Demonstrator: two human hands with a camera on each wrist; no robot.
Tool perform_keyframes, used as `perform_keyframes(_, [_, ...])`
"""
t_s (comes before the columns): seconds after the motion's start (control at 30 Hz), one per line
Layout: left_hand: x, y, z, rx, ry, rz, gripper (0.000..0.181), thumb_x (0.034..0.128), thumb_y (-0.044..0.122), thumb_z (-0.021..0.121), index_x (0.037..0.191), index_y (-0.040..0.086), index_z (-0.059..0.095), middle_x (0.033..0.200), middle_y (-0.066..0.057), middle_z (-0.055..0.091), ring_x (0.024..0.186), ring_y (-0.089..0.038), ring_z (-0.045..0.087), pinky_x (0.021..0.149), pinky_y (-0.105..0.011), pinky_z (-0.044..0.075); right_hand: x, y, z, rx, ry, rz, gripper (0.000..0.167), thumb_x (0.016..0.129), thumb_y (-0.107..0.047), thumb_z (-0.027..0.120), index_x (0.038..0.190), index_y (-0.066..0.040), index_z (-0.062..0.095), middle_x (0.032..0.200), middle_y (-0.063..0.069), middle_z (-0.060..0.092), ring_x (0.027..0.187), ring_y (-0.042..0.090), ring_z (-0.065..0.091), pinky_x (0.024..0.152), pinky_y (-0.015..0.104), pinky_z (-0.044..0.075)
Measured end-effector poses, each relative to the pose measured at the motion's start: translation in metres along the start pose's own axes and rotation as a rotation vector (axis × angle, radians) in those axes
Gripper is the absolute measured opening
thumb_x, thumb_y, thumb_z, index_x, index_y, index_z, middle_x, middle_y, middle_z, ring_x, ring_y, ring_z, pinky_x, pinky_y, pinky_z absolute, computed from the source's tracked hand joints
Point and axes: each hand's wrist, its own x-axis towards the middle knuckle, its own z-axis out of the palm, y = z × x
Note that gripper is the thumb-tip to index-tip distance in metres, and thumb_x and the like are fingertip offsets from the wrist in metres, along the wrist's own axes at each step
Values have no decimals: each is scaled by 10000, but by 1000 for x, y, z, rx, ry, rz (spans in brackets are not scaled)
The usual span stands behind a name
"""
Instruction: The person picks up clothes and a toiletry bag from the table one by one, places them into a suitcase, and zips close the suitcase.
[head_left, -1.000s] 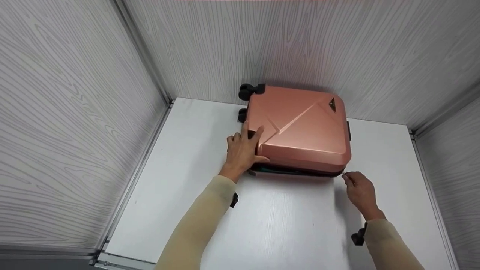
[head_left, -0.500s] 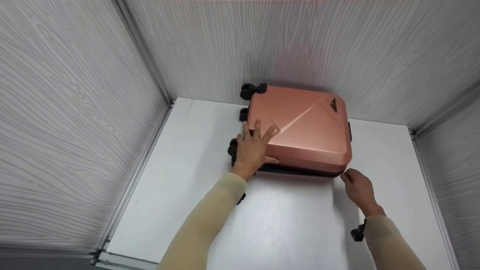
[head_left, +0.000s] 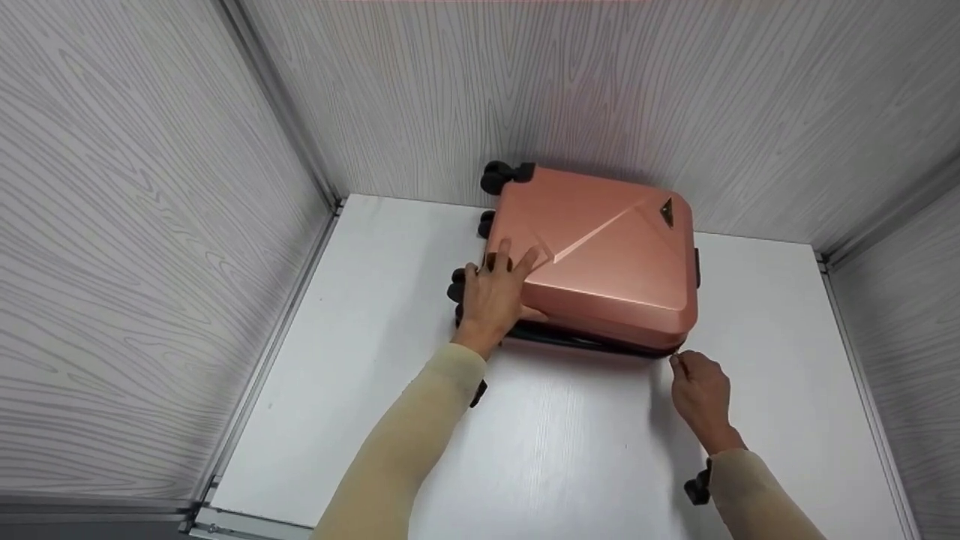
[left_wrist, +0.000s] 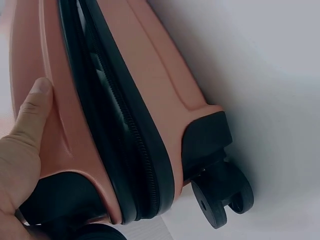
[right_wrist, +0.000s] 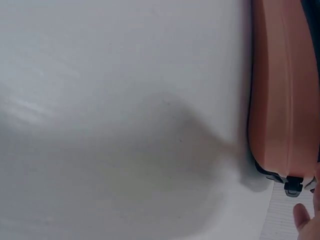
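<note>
A rose-pink hard-shell suitcase (head_left: 600,247) lies flat against the back wall, its black wheels to the left. My left hand (head_left: 491,300) rests with spread fingers on the lid's front left corner. In the left wrist view the thumb (left_wrist: 35,110) lies along the lid's side, and the black zipper (left_wrist: 135,135) is parted, with a dark gap between its rows of teeth. My right hand (head_left: 701,390) is at the front right corner, finger and thumb pinching what looks like the zipper pull, mostly hidden. The right wrist view catches only some fingertips (right_wrist: 301,216) at its edge.
The suitcase lies on a white board (head_left: 555,450). Wood-grained panels rise behind it (head_left: 420,97) and on both sides, with metal rails along the seams. A black device (head_left: 697,487) is worn at the right wrist.
My left hand has moved right and flattened onto the lid's corner, and the gap below the lid looks narrower. The right hand has shifted slightly left and toward me, still at the corner.
</note>
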Motion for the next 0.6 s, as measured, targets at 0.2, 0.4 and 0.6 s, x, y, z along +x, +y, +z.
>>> perform_keyframes(0.2, [-2, 1, 4, 2, 26, 0, 1242, 598, 850, 792, 1653, 402, 312, 1697, -170, 316, 774, -350, 729, 1086, -634, 458, 13, 2, -11, -17, -135, 45, 223, 1060, -132, 598, 866, -48, 669, 780, 70, 645, 717, 220, 560, 682, 393, 420])
perform_keyframes(0.4, [-3, 0, 6, 15, -9, -15, 1210, 645, 867, 749, 1662, 423, 264, 1725, -143, 261, 898, -413, 714, 1086, -598, 445, 31, -4, -25, -115, -315, 26, 174, 1082, -110, 500, 1003, 1, 608, 877, 146, 665, 750, 282, 578, 685, 455, 447])
perform_keyframes(0.6, [-4, -1, 6, 3, -3, -19, 1211, 642, 877, 735, 1663, 430, 260, 1727, -137, 258, 934, -431, 713, 1096, -604, 436, 31, -8, -21, -113, -351, 13, 307, 1121, -173, 419, 1086, 45, 632, 1027, 234, 641, 912, 361, 597, 772, 545, 471])
